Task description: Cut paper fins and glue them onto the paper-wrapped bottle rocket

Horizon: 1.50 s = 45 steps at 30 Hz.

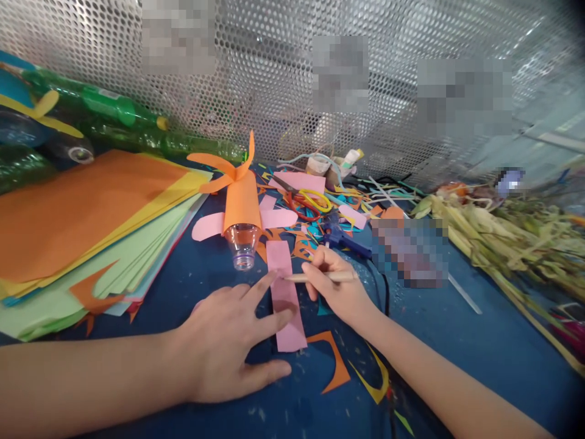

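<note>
A strip of pink paper (286, 299) lies lengthwise on the blue table in front of me. My left hand (237, 332) is open, fingers spread, with the index and middle fingertips resting on the strip. Pinched in my right hand (336, 283) is a pencil (297, 278), its tip at the strip's upper part close to my left index finger. Just beyond my left hand, a clear plastic bottle (244, 241) stands neck down, wrapped in orange paper, with pink paper wings at its sides and curled orange strips on top.
Coloured paper sheets (91, 213) are stacked at left, near green bottles (123, 110). Scissors (311, 201), a blue glue gun (345, 241) and paper scraps lie behind the strip. Orange (333, 360) and yellow (377, 378) offcuts sit nearer. Dry husks (493, 238) cover the right, and a perforated metal panel (265, 79) stands behind.
</note>
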Tool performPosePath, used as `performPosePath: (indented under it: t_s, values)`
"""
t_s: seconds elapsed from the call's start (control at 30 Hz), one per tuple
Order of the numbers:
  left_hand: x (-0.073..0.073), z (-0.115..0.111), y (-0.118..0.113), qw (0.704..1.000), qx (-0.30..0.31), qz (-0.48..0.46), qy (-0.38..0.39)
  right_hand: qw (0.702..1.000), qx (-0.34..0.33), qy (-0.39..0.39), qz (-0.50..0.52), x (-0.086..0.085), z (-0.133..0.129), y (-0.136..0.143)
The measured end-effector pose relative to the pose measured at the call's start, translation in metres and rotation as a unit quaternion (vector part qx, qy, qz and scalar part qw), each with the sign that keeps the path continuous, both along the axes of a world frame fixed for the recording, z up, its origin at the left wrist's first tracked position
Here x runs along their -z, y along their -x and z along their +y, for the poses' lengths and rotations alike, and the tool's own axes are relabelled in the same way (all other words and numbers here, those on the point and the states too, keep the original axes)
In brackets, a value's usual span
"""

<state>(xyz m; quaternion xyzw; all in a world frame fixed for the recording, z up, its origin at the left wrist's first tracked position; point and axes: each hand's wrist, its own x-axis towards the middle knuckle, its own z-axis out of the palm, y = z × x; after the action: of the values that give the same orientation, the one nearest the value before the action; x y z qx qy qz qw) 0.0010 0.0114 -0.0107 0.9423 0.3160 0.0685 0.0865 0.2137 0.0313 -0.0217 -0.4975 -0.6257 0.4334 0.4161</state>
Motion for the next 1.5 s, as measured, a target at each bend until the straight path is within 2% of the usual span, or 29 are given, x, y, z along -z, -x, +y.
performPosePath:
  t_s: [0.37, 0.9, 1.13, 1.33, 1.5]
  values:
    - [-0.0006, 0.0011, -0.0004, 1.000, 0.002, 0.006, 0.012, 0.999, -0.002, 0.016, -0.037, -0.0013, -0.0016, 0.0014]
    - [-0.0001, 0.0006, -0.0001, 1.000, 0.002, 0.000, 0.013, 0.997, -0.055, 0.030, -0.037, -0.0029, -0.0020, 0.0014]
    - [-0.0010, 0.0019, 0.0007, 1.000, 0.008, 0.003, 0.021, 0.997, -0.055, 0.026, -0.054, -0.0036, -0.0028, -0.0011]
    - [0.0018, 0.0015, 0.0008, 1.000, 0.002, -0.007, -0.001, 0.998, -0.036, 0.035, -0.048, -0.0030, -0.0024, -0.0034]
    - [-0.0002, 0.0041, 0.0030, 1.000, 0.026, 0.001, 0.012, 0.999, -0.018, 0.037, -0.033, -0.0043, -0.0012, -0.0034]
